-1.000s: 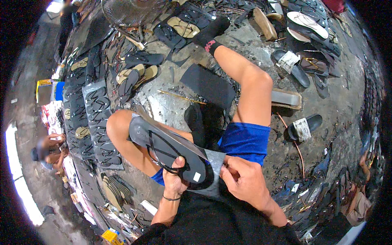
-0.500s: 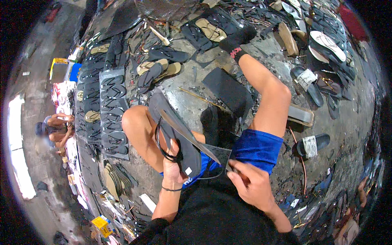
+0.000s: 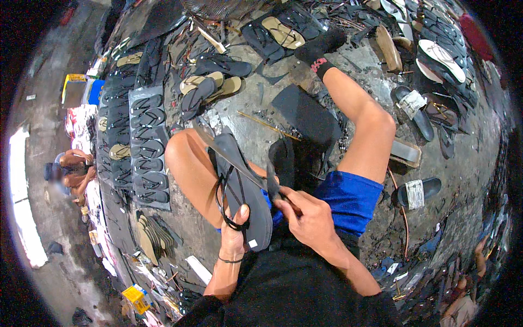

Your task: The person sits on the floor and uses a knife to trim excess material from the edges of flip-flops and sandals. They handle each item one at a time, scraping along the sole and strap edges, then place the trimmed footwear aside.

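Two hands (image 3: 233, 237), flip-flop (image 3: 254, 210) in the left

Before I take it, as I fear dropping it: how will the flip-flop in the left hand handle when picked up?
The dark flip-flop probably bends, looking thin and rubbery. Slim in the left hand, it is likely light. Being flat, it should hardly roll.

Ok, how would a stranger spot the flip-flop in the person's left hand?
Find the bright blue shorts below centre. Just left of them, the left hand grips a dark grey flip-flop. Unlike the dark flip-flops lined up further left, it is held up and shows a small white square at its lower end.
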A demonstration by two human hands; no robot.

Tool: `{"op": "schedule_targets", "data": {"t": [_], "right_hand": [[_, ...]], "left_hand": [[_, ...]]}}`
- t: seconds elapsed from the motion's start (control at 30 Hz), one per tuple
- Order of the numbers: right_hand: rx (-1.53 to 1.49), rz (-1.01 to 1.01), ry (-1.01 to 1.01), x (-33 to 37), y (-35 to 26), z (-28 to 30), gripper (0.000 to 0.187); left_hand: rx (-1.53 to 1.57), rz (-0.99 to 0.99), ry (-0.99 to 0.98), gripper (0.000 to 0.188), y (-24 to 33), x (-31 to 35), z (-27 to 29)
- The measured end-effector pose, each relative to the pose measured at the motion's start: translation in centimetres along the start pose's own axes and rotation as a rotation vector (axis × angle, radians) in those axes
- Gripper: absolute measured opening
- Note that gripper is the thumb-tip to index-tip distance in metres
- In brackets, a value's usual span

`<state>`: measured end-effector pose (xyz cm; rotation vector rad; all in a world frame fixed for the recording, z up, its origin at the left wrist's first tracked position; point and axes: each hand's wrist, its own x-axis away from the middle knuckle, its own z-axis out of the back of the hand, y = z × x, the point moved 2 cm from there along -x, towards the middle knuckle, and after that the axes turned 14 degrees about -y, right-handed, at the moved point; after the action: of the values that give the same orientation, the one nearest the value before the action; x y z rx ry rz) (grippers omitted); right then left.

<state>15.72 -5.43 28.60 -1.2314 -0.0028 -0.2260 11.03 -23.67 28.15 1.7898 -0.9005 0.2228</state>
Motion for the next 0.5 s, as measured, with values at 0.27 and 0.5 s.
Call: {"op": "schedule_targets", "data": {"t": [0.27,0.5], "right_hand": [[-0.031,0.106,0.124,-5.1,2.5,-3.5,0.023],[-0.383,-0.149,-0.152,-11.9,1.5,0.3,0.033]], "left_hand": [[-0.099,-0.047,0.022,0.055,-0.4,-0.7,0.2],[-0.231,0.057,-0.074,0.056,-0.2,2.2,-0.7]]}}
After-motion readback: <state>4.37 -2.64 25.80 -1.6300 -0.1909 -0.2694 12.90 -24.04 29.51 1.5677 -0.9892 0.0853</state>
